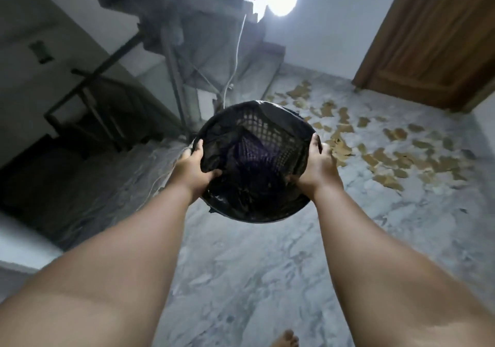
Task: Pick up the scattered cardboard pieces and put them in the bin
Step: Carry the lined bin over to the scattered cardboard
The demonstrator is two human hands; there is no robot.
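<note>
My fingers curl over the rim on either side. Left hand and right hand both clamp the bin, held off the floor, probably to set it nearer the cardboard pieces scattered ahead, off to the right, none binned yet.

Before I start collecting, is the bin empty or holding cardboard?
Looks empty: inside the bin only its black liner shows; the cardboard pieces lie on the floor.
</note>
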